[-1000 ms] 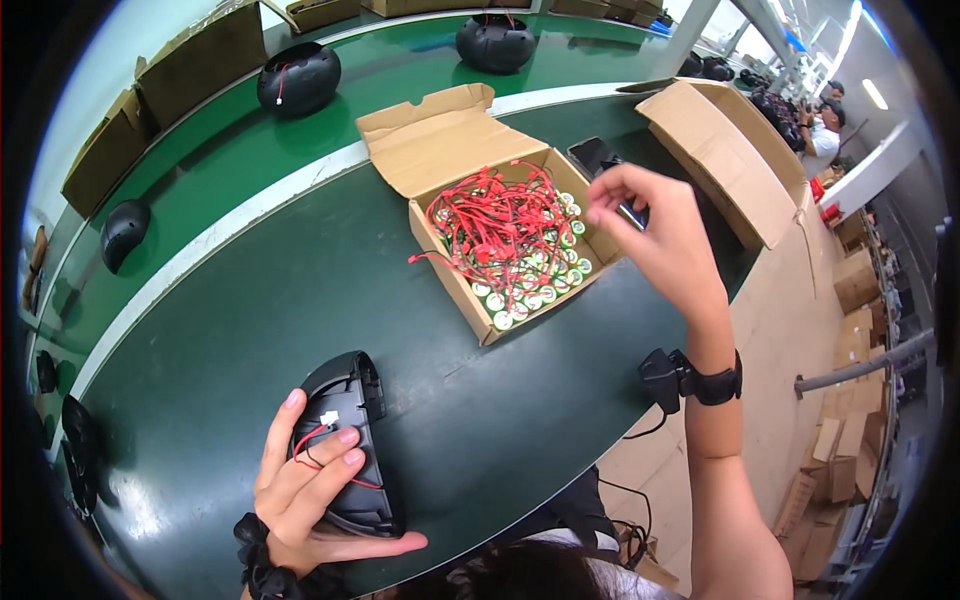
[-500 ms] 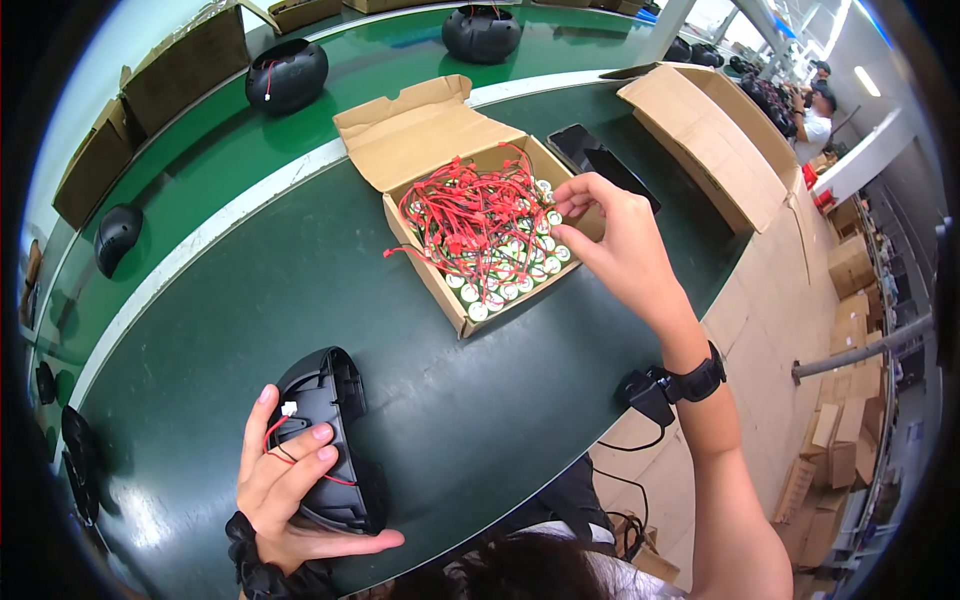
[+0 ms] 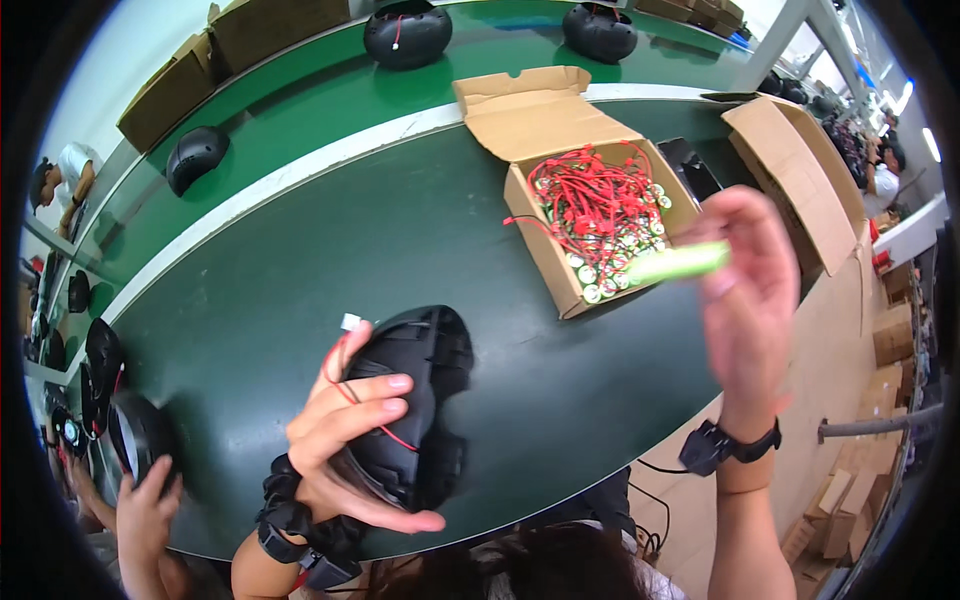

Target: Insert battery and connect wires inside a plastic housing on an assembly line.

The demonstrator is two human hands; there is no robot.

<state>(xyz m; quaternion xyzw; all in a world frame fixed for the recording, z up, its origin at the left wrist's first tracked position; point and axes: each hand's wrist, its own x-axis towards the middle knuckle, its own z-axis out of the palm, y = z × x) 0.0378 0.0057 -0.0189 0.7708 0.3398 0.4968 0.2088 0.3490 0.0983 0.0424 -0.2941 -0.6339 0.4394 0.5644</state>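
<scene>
Between the thumb and fingers of my left hand is a black curved plastic housing, tilted over the green table. A red wire runs over those fingers to a small white connector. My right hand, blurred by motion, pinches a bright green cylindrical battery at the near right corner of an open cardboard box. Inside that box, several green batteries stand on end with white tops showing. A tangle of red wires with red connectors lies over them.
A black phone lies behind the box, and a larger cardboard carton stands to its right. Black housings sit on the green belt beyond the white edge. At the left, another person's hand touches a round black housing.
My right hand has come out of the box with a green battery. The left hand has lifted and tilted the housing. The view has shifted left, bringing in another person's hands.
</scene>
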